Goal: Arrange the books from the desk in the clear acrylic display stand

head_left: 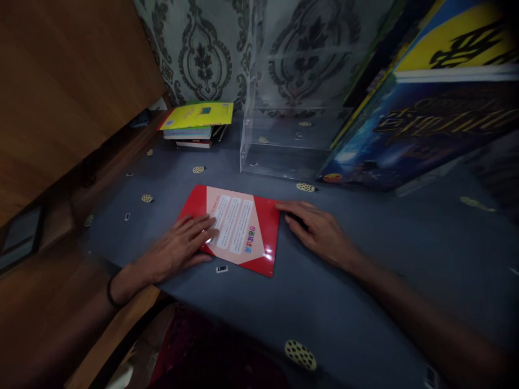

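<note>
A thin red and pink book (259, 237) lies flat on the table, with several blocks of printed text on its upward face. My left hand (184, 243) rests flat over the book's left part, fingers stretched out, a dark band round the wrist. At the book's right edge, near its far corner, is my right hand (316, 229). Its index finger reaches out to the cover's edge and the thumb is apart from it; the other fingers are partly hidden beneath the hand.
A blue-grey patterned tablecloth (182, 186) covers the table. Behind the book stands a clear acrylic rack (279, 162), with upright books (405, 129) leaning at its right. A book stack with a yellow top (198, 115) lies back left. A wooden panel (68, 81) rises at the left.
</note>
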A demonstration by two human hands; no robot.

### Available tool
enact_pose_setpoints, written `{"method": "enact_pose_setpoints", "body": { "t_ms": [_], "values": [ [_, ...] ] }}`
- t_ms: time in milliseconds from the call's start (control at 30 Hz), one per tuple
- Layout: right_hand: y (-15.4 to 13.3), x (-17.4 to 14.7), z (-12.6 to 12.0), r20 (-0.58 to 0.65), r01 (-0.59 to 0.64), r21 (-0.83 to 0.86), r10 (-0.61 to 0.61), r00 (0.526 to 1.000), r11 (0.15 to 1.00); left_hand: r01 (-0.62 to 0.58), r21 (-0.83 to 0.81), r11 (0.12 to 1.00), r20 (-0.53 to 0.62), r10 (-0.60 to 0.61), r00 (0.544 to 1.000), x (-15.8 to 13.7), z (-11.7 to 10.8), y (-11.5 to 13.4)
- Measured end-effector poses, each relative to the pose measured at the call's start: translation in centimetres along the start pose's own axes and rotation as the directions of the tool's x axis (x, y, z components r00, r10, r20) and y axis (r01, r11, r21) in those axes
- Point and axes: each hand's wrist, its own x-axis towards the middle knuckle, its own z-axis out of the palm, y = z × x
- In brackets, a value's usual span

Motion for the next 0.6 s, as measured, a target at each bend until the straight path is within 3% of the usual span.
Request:
{"method": "enact_pose_setpoints", "body": {
  "t_ms": [233,400,500,600],
  "values": [
    [0.3,-0.1,0.1,0.011,0.019,-0.011,-0.019,1.000,1.000,-0.184,0.136,0.973,0.133,0.166,0.977,0.5,-0.4,-0.5],
    [-0.3,0.1,-0.2,0.005,-0.024,0.056,0.024,1.000,0.998,-0.233,0.157,0.960,0.023,0.232,0.972,0.5,-0.5,-1.0],
    [-0.6,0.3,-0.8,-0.001,-0.077,0.150,0.078,0.997,0.986,-0.109,0.067,0.992,-0.131,0.117,0.984,1.5,-1.2,-0.5],
    [-0.5,0.3,-1.1,-0.014,-0.145,0.276,0.155,0.988,0.950,0.092,-0.162,0.982,-0.210,-0.125,0.970,2.6,-2.9,0.6]
  ]
}}
